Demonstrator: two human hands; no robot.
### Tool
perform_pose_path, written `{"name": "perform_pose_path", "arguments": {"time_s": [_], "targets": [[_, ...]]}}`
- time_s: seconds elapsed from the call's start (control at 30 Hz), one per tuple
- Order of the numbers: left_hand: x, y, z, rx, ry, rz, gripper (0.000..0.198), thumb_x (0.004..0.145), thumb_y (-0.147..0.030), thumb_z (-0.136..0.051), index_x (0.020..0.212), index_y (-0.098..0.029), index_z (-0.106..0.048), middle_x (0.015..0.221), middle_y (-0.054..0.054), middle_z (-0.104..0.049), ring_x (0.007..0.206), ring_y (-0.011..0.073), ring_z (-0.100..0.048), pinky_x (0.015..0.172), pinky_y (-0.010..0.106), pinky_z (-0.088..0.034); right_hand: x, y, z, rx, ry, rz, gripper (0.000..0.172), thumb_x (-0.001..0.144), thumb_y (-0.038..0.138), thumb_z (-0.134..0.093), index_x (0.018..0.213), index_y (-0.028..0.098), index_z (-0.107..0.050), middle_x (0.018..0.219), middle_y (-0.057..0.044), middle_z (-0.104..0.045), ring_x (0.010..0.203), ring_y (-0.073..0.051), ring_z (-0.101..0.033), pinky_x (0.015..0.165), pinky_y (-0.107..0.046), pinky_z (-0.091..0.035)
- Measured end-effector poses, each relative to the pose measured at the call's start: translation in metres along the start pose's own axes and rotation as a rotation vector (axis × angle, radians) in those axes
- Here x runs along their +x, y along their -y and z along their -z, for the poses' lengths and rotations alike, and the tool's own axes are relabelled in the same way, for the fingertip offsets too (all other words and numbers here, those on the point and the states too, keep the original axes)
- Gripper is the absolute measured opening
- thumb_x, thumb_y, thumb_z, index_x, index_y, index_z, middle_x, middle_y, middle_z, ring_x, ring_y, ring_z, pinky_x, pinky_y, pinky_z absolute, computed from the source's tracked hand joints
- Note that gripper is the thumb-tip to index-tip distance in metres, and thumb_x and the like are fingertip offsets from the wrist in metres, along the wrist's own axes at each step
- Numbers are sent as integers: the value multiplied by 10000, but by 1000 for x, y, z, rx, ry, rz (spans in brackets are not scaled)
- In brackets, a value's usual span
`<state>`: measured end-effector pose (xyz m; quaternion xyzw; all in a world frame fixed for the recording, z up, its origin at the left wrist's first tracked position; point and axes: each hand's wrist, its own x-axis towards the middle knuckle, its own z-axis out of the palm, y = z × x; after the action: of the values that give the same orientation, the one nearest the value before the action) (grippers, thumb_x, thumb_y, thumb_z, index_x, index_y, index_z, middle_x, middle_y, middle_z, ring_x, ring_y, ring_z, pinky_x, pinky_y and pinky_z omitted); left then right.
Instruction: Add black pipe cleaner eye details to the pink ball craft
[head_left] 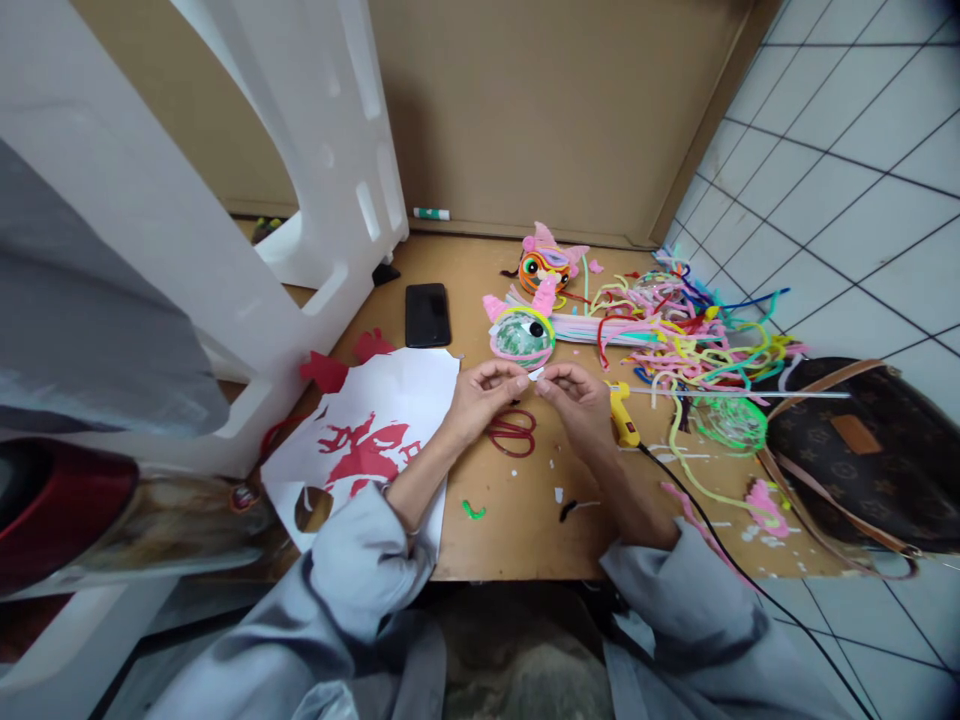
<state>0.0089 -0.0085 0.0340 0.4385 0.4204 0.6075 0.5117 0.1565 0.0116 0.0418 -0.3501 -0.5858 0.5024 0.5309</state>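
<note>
Between my fingertips, over the middle of the table, is a small white piece (536, 374), perhaps paper. My left hand (491, 392) pinches it from one side and my right hand (574, 398) from the other. Just beyond them lies a green ball-shaped head (517, 338) with pink and yellow pipe-cleaner trim, pink ears and one black-and-white eye. Red-handled scissors (512, 432) rest below my hands, their blades partly hidden. A yellow glue gun (622, 412) lies right beside my right hand, its black cord running toward the front right.
Behind the green head sits an orange-faced pipe-cleaner figure (544, 268). Pipe cleaners (690, 330) are heaped at the right, near a brown handbag (862, 450). On the left are a black phone (427, 315) and a white sheet (420, 385) with red paper cut-outs (367, 455).
</note>
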Motion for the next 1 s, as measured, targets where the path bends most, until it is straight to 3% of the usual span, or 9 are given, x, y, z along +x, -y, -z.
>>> {"name": "perform_pose_path", "arguments": {"time_s": [0.1, 0.27, 0.43, 0.63, 0.8, 1.0], "targets": [[-2, 1, -1, -4, 58, 42, 371, 589, -395, -832, 839, -151, -710, 655, -4, -652, 578, 91, -571, 567, 215, -466, 1, 0, 0, -19, 2, 38, 201, 706, 384, -719, 734, 215, -614, 773, 2, -619, 734, -139, -599, 722, -299, -522], [0, 2, -2, -35, 49, 55, 378, 571, -414, -841, 807, -149, -712, 711, 8, -680, 598, 88, -585, 596, 214, -482, 1, -1, 1, -1, 16, 49, 171, 709, 350, -727, 718, 209, -631, 769, 2, -618, 740, -134, -600, 718, -288, -519], [-1, 1, -4, -24, 56, 21, 343, 609, -413, -820, 764, -143, -675, 669, -3, -666, 574, 78, -581, 584, 200, -483, -1, -3, 0, 51, 27, -19, 217, 696, 379, -753, 729, 209, -622, 730, 12, -659, 687, -127, -624, 699, -285, -531], [-1, 0, -5, -82, 67, -25, 392, 607, -358, -834, 911, -155, -691, 709, -10, -679, 627, 93, -636, 613, 200, -509, -1, -1, -2, 106, 17, -57, 268, 671, 416, -774, 726, 206, -616, 685, 15, -686, 631, -124, -647, 679, -288, -554], [-1, -1, -5, -88, 54, 7, 332, 629, -394, -817, 802, -136, -703, 644, 7, -690, 563, 96, -621, 611, 234, -529, 0, 1, -1, 191, 81, -139, 260, 682, 414, -773, 760, 197, -654, 635, 12, -691, 569, -120, -645, 640, -282, -560], [0, 5, -3, -101, -7, 41, 371, 632, -436, -806, 808, -128, -701, 720, 41, -721, 599, 117, -632, 620, 266, -542, 0, 1, 1, 339, 134, -245, 294, 666, 415, -787, 814, 194, -663, 695, -3, -718, 584, -128, -668, 641, -286, -564]]}}
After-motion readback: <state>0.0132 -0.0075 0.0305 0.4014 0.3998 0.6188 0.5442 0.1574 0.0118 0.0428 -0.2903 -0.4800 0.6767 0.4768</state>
